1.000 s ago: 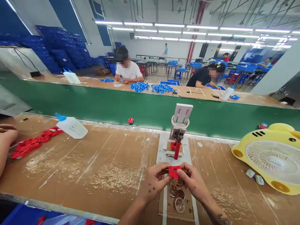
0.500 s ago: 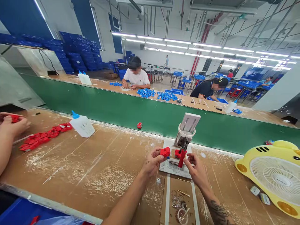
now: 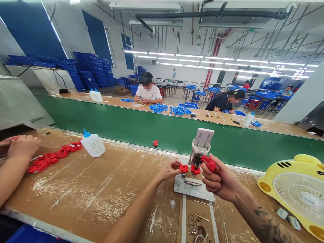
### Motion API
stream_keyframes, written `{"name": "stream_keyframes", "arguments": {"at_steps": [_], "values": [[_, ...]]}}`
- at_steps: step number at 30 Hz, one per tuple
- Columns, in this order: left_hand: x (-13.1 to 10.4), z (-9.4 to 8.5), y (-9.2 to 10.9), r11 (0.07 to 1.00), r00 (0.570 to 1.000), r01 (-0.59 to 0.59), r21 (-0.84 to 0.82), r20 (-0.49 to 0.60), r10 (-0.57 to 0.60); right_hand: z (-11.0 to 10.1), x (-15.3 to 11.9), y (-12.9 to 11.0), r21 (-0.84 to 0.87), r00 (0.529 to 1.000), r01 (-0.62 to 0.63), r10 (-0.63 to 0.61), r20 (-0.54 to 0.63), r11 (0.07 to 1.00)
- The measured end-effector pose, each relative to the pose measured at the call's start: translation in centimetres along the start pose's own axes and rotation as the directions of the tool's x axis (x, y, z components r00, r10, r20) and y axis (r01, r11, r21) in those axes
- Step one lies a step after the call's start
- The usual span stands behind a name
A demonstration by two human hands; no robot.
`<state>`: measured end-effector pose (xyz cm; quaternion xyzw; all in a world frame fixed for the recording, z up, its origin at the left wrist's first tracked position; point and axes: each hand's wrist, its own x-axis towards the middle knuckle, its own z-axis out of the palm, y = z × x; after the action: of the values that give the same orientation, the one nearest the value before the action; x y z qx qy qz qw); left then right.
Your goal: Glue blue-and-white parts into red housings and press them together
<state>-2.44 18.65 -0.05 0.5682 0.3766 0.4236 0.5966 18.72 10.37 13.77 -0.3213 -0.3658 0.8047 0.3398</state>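
My left hand [image 3: 170, 169] pinches a red plastic part [image 3: 183, 168] by its left side, just left of the clamp. Wrapped round the red handle [image 3: 209, 163] of the toggle clamp is my right hand [image 3: 219, 179], closed, with the handle raised toward me. A second red plastic part [image 3: 195, 169] sits in the clamp fixture under the black clamp tip. The fixture's grey base plate [image 3: 182, 189] lies on the bench, and its upright post [image 3: 204, 137] has a whitish ring round it.
A glue bottle [image 3: 93, 144] with a blue tip stands beside a heap of red parts [image 3: 54, 156]. Another person's hands [image 3: 21, 148] are at the far left. One red part [image 3: 155, 143] lies on the green belt [image 3: 126, 125]. A yellow fan [image 3: 296, 192] stands right.
My right hand has closed on the clamp handle, which has swung from hanging down to raised. My left hand has brought its red part slightly right and down, nearer the fixture.
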Motion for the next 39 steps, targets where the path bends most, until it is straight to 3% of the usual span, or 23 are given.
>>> {"name": "stream_keyframes", "arguments": {"at_steps": [5,10,14,23,31,35,39], "values": [[0.7,2.0,-1.0,0.998,0.998,0.008,0.055,0.063,-0.012,-0.4,0.2,-2.3,0.004,0.998,-0.059,0.059,-0.033,0.998],[1.2,3.9,-1.4,0.997,0.997,-0.016,0.080,0.083,0.009,-1.1,0.5,-1.9,0.026,0.995,-0.025,0.023,0.095,0.999],[1.5,4.6,-1.8,0.993,0.997,-0.043,0.109,0.062,0.037,-1.2,0.1,-0.6,0.042,0.995,-0.015,0.011,0.102,0.999],[1.3,5.2,-2.9,0.991,0.995,-0.082,0.108,0.058,0.076,-2.6,-0.8,5.8,-0.090,0.990,-0.004,-0.009,-0.139,0.996],[1.3,5.4,-3.0,0.992,0.993,-0.094,0.083,0.083,0.087,-3.4,-0.2,7.1,-0.333,0.949,-0.032,-0.075,-0.306,0.943],[1.1,5.7,-3.1,0.990,0.993,-0.106,0.093,0.068,0.100,-3.3,0.4,7.7,-0.507,0.896,-0.079,-0.163,-0.414,0.858],[0.8,5.7,-3.0,0.988,0.992,-0.117,0.104,0.061,0.111,-3.0,0.7,7.6,-0.633,0.885,-0.089,-0.231,-0.405,0.769]]}}
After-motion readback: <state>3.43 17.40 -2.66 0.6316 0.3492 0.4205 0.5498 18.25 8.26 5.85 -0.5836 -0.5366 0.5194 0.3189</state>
